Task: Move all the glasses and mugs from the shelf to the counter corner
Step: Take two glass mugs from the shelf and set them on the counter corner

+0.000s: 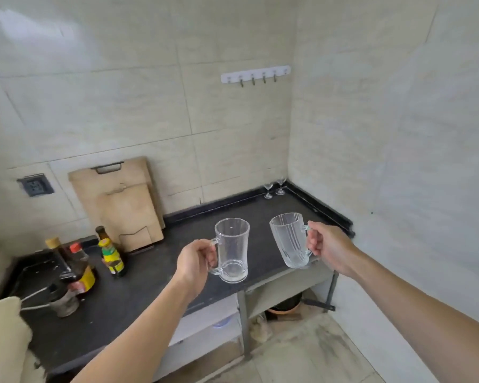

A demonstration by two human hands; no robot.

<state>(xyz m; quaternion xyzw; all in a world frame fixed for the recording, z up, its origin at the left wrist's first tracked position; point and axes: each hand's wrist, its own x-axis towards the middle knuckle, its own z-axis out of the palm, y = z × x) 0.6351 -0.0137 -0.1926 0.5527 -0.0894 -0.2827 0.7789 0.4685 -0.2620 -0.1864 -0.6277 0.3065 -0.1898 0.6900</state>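
Observation:
My left hand grips the handle of a smooth clear glass mug, held upright above the dark counter. My right hand grips the handle of a ribbed clear glass mug, tilted slightly left, over the counter's front edge. Two small stemmed glasses stand upright side by side in the far counter corner, well beyond both mugs.
Wooden cutting boards lean on the back wall. Sauce bottles and a stove occupy the counter's left. A hook rail hangs on the wall. Below the counter is a shelf and a pot.

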